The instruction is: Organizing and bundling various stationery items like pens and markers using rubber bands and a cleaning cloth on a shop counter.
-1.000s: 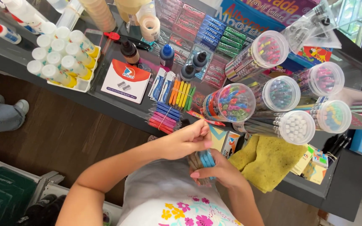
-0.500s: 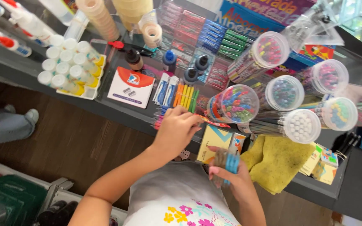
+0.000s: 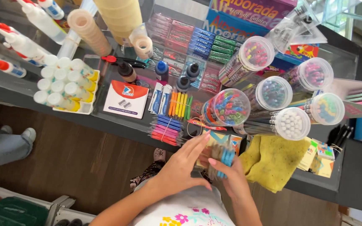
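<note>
My right hand grips a blurred bundle of pens with blue ends, held upright just below the counter's front edge. My left hand lies flat against the bundle's left side, fingers stretched toward a small colourful box on the counter. Just beyond my hands lie banded bundles of blue and pink pens and a loose rubber band.
Clear tubs of pens lie on their sides to the right. A yellow cloth hangs over the edge. White-capped bottles in a tray, glue bottles, tape rolls and ink bottles fill the left. Someone's leg and shoe stand on the floor.
My left hand drew back from the counter's pen bundles and came against the bundle in my right hand. The view shifted slightly.
</note>
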